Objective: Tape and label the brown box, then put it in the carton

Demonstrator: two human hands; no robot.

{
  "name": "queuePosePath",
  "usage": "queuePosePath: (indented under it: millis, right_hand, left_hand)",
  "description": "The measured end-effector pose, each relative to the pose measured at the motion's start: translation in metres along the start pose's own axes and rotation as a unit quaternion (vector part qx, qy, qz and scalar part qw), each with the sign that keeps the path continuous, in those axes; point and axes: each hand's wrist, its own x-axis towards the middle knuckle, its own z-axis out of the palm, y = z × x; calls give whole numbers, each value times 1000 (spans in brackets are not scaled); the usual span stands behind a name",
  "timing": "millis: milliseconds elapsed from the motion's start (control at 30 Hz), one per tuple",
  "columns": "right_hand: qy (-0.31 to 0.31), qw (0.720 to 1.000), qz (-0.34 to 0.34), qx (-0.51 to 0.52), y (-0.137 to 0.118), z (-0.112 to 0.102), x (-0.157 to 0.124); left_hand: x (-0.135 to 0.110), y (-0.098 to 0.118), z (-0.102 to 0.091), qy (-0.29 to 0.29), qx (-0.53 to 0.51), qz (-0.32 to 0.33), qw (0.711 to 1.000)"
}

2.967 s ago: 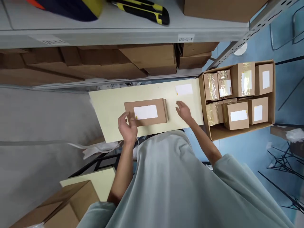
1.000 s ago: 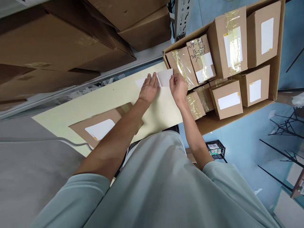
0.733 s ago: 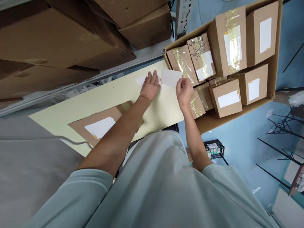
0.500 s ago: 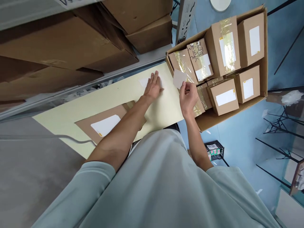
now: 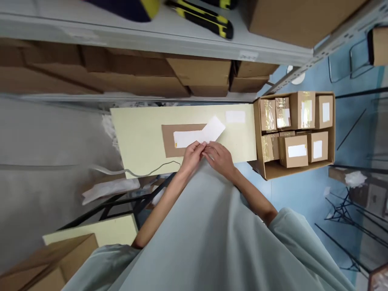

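Close in front of my body, my left hand [image 5: 192, 157] and my right hand [image 5: 220, 158] meet fingertip to fingertip. Both pinch the lower corner of a white paper label [image 5: 214, 128], which tilts up and to the right. Behind it lies a brown cardboard box [image 5: 169, 150], partly covered by the label and my fingers. A white sticker [image 5: 185, 139] with a small orange mark is on the box's top face. Another white paper slip [image 5: 235, 117] lies flat on the pale yellow table [image 5: 142, 139], to the right of the box.
A large open carton [image 5: 303, 171] at the table's right end holds several taped, labelled boxes. Beyond the table runs a shelf [image 5: 127, 42] with boxes beneath and a yellow-black utility knife [image 5: 209, 20] on top. A grey cable [image 5: 151, 173] crosses the table's near left edge.
My left hand has left the white slip on the table and come back to my right hand, which has brought the label leftward, in front of the box. My view has shifted and levelled.
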Motion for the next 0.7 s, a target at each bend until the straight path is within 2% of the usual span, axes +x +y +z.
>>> queuePosePath:
  millis: [67,133,233,333,400,433,500,567,700]
  right_hand:
    - [-37,999,-28,10,-18,0,3]
    - [-48,999,-26,3,-29,-7,12]
    - [-52,999,7,-7,-35,-24,37]
    - [-129,989,37,60,-41,-35,61]
    - [-179,972,63,142,-52,-36,72]
    - [-181,963,83,181,-59,-35,75]
    - [-135,953,127,240,-77,-31,80]
    - [-70,946,165,270,-96,-27,84]
    - [4,939,192,286,-128,-23,93]
  left_hand:
    - [-4,4,-30,38,26,20,999]
    - [-9,11,-60,50,80,44,995]
    - [-18,26,-103,31,158,70,985]
    - [-26,42,-136,22,160,82,983]
    - [-30,53,-149,46,112,97,988]
    - [-32,57,-152,58,81,104,990]
    - [-38,63,-156,56,18,109,992]
    - [-45,65,-158,24,-24,102,994]
    - [-64,66,-164,-17,-36,101,994]
